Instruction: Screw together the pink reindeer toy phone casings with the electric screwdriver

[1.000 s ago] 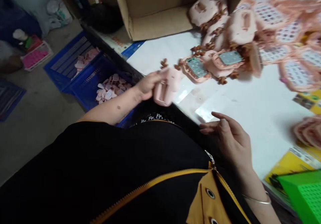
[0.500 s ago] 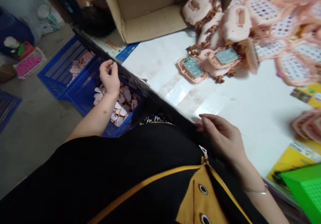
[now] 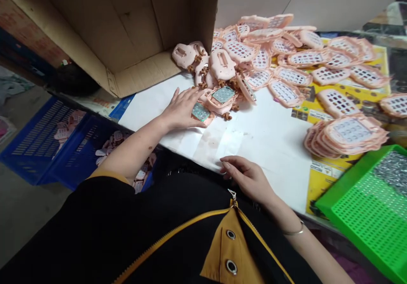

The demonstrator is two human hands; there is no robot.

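My left hand [image 3: 181, 110] reaches over a pink plastic casing with a green circuit board [image 3: 201, 111] at the near side of a pile. Its fingers are spread, with the thumb along the near edge and the fingertips towards the far side. A second casing with a green board [image 3: 223, 94] lies right beside it, among pink casings with brown curly parts [image 3: 222, 65]. At the table's front edge, my right hand [image 3: 246, 176] rests with its fingers loosely curled together. Nothing shows between them.
An open cardboard box [image 3: 143, 78] stands at the back left. Many pink casings with keypad holes [image 3: 284, 92] cover the back. A stack of casings [image 3: 346, 135] is at the right, beside a green perforated basket [image 3: 359, 207] with metal screws. Blue crates [image 3: 28, 135] stand below the table's left edge.
My left hand has moved from above the blue crate to the casing on the table. The view has turned right, and my right hand stays near the table edge.
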